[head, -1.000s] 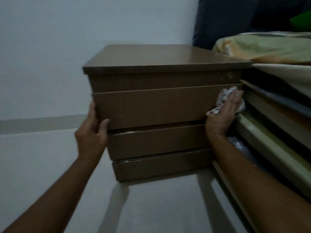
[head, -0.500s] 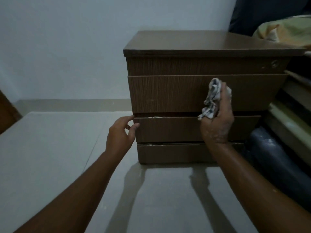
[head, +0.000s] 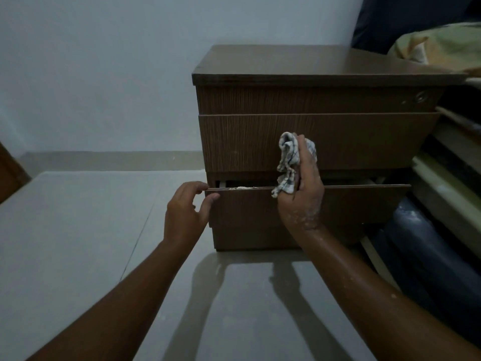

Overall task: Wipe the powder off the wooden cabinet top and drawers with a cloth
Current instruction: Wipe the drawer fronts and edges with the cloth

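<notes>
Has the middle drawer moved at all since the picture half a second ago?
Yes. The middle drawer now juts out from the cabinet, with a dark gap open below the top drawer; earlier its front sat nearly flush. The left hand pinches its corner.

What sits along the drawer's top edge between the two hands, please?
In the head view, a small clump of pale powder lies on the middle drawer's edge, between left hand and right hand.

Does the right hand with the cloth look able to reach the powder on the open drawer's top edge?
Probably yes: the right hand already holds the cloth at that drawer edge, and the powder lies just leftward, uncovered.
</notes>
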Available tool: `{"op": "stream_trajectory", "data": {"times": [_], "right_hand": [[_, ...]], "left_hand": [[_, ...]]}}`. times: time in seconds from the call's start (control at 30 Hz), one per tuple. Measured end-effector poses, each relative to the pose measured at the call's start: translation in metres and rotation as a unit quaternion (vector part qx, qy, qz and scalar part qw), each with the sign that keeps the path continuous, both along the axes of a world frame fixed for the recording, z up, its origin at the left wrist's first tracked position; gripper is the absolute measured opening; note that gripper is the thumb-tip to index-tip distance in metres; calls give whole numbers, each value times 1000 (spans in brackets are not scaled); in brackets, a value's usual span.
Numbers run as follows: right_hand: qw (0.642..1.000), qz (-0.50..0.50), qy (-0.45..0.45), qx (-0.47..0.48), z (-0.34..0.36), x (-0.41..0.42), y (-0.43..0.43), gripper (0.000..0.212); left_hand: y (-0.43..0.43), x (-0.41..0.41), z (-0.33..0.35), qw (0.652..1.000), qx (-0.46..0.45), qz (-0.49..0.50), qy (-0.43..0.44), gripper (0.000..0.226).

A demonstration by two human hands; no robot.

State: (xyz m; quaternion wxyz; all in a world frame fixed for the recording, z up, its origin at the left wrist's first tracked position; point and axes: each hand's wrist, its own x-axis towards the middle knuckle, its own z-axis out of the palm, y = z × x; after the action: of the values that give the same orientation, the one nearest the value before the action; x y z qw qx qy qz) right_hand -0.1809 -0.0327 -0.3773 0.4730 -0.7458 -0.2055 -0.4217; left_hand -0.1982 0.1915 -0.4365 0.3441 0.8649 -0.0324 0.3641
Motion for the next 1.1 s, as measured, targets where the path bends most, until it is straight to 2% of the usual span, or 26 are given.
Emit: {"op": "stream_trajectory", "data": {"times": [0.13,0.2,0.33,0.4,0.6,0.7,0.93,1.1], "right_hand": [[992,27,72,-99,-5,-9,12,75],[979,29,105,-173,-11,-10,22,80],[929,8,154,-336,-19,-9,41,83],[912,-20,137,-386,-23,-7,50,78],[919,-82,102,-371,-38,-1,60,49],[924,-97,89,-359,-44,5,49,44],[935,-165,36,-312,-56,28,-37,32],[931,-216,59,-290,-56,36,-110,30]], "left_hand": [[-1,-4,-12,995,83,-42,-34,48],[-3,-2,-16,993,101,-43,-39,48],[-6,0,-18,991,113,-59,-33,50],[-8,1,-18,990,117,-72,-24,60],[-16,4,-20,993,82,-64,-53,51],[-17,4,-21,992,87,-48,-73,45],[-14,3,-16,993,63,-49,-89,41],[-16,4,-18,991,66,-41,-109,37]]}}
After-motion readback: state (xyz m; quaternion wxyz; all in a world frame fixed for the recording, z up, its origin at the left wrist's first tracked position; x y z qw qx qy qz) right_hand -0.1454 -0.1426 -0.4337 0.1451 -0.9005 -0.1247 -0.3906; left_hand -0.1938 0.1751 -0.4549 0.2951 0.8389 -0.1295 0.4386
